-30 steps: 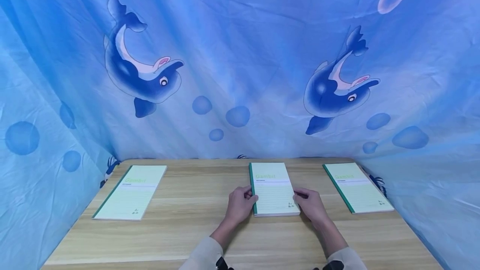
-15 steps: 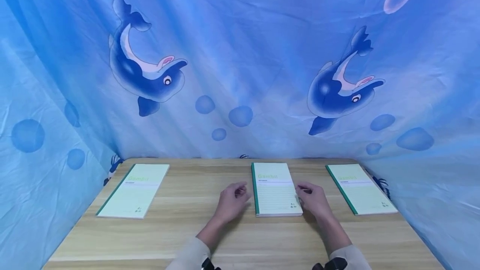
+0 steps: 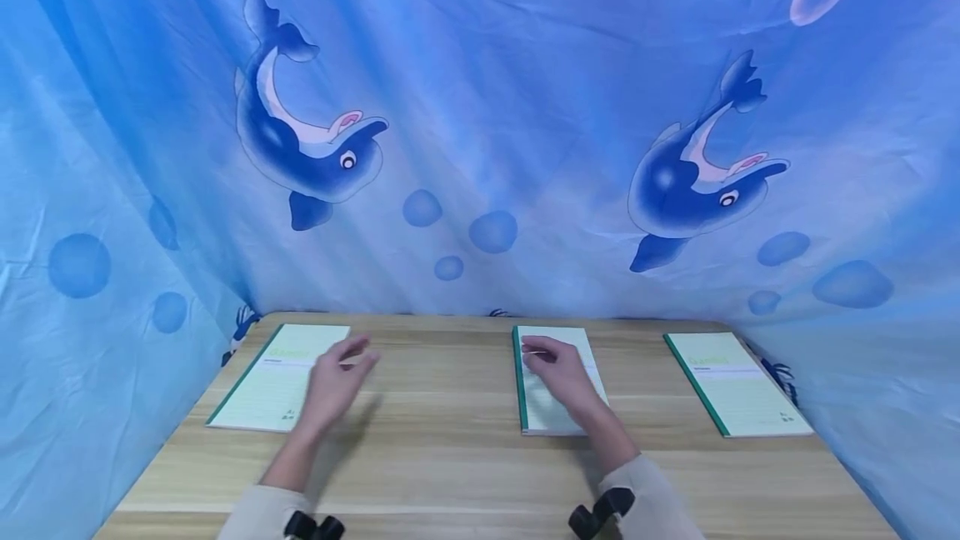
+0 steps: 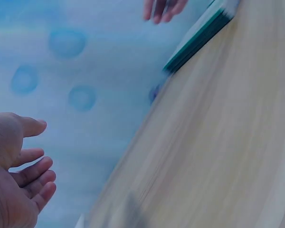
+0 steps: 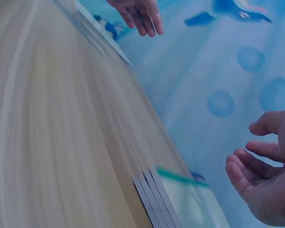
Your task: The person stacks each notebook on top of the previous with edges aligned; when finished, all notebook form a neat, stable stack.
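notebook stack (image 3: 542,403) — green-spined, rectangular — on streaked wood-grain table (image 3: 450,440)

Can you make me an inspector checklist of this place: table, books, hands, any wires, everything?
Surface: light-brown wood-grain table.
Job's things: thin, rectangular, pale-green, green-spined paper notebook at left; matching right notebook; thicker matching middle stack. All lie flat.
Clutter: nothing seen.
Hands: bare left hand hovers near the left notebook; bare right hand hovers above the middle stack; neither holds anything.
Cables: nothing seen.
Surroundings: blue fabric curtain printed with dolphins and bubbles.
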Demonstrator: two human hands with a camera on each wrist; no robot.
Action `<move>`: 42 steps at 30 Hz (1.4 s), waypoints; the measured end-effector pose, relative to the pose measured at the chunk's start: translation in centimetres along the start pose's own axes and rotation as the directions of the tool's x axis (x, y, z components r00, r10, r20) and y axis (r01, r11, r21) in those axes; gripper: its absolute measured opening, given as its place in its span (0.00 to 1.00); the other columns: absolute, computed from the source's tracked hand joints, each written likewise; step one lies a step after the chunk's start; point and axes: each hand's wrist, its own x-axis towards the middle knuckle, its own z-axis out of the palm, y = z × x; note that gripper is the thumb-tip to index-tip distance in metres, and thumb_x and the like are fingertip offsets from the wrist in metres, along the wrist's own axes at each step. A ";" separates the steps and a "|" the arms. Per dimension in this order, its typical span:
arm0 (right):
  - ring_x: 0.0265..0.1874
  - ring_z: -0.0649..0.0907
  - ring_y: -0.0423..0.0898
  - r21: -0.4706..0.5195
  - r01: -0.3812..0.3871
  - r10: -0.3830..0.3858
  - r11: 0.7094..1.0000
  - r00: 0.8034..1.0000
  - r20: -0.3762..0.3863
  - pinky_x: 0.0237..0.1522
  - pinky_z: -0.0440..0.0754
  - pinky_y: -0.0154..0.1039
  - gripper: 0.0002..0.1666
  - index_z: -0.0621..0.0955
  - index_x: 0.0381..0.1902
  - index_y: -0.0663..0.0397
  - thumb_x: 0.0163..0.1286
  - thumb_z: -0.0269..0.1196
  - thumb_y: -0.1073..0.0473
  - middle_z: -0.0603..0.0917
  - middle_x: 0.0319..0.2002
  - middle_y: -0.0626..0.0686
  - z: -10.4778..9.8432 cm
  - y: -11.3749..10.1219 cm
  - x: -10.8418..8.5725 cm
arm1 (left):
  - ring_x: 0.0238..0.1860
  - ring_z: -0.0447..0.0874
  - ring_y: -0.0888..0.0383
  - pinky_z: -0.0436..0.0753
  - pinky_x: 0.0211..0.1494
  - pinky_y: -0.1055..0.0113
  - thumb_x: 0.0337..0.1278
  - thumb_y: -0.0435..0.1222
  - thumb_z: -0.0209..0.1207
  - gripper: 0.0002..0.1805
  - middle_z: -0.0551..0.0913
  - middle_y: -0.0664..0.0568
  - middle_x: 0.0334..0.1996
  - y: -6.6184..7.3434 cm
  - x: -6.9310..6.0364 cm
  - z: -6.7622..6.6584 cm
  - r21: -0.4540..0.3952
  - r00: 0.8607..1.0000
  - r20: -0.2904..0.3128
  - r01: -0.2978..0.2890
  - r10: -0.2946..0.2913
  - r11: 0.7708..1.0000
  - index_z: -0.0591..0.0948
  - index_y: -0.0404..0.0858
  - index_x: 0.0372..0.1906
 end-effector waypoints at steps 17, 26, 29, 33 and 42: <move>0.47 0.85 0.43 0.106 0.013 -0.037 0.994 0.973 0.227 0.55 0.87 0.41 0.19 0.85 0.57 0.58 0.71 0.66 0.60 0.88 0.48 0.54 14.0 -3.0 1.0 | 0.78 0.53 0.27 0.60 0.79 0.35 0.76 0.58 0.46 0.44 0.55 0.25 0.78 -9.1 0.5 -12.7 0.116 0.918 -0.087 0.395 -0.387 0.911 0.54 0.30 0.81; 0.38 0.86 0.42 0.231 -0.093 0.027 0.968 0.961 0.276 0.50 0.89 0.44 0.21 0.84 0.57 0.67 0.66 0.65 0.66 0.87 0.41 0.52 20.5 -4.6 0.1 | 0.79 0.48 0.27 0.57 0.79 0.34 0.75 0.57 0.48 0.46 0.54 0.26 0.79 -10.6 0.5 -13.4 0.097 0.864 -0.095 0.503 -0.495 0.859 0.50 0.29 0.81; 0.39 0.88 0.45 0.270 -0.167 0.085 0.948 0.953 0.292 0.49 0.90 0.44 0.21 0.83 0.56 0.67 0.64 0.64 0.68 0.87 0.39 0.51 22.3 -5.0 -0.6 | 0.79 0.47 0.27 0.56 0.80 0.34 0.74 0.56 0.49 0.46 0.54 0.27 0.78 -10.8 0.5 -13.4 0.099 0.853 -0.096 0.521 -0.513 0.848 0.50 0.28 0.80; 0.37 0.87 0.46 0.301 -0.241 0.154 0.922 0.946 0.287 0.46 0.90 0.42 0.22 0.84 0.55 0.66 0.62 0.63 0.71 0.86 0.37 0.52 24.7 -5.3 -1.4 | 0.79 0.47 0.27 0.56 0.80 0.35 0.74 0.55 0.49 0.46 0.55 0.26 0.78 -11.0 0.6 -13.5 0.104 0.851 -0.107 0.524 -0.514 0.845 0.51 0.28 0.80; 0.40 0.85 0.47 0.259 -0.270 0.198 0.928 0.942 0.271 0.50 0.88 0.48 0.27 0.82 0.57 0.67 0.56 0.62 0.74 0.86 0.44 0.53 27.5 -5.9 -2.7 | 0.77 0.52 0.26 0.58 0.79 0.36 0.74 0.53 0.51 0.46 0.58 0.23 0.75 -11.1 0.5 -13.1 0.138 0.861 -0.104 0.508 -0.498 0.850 0.52 0.23 0.78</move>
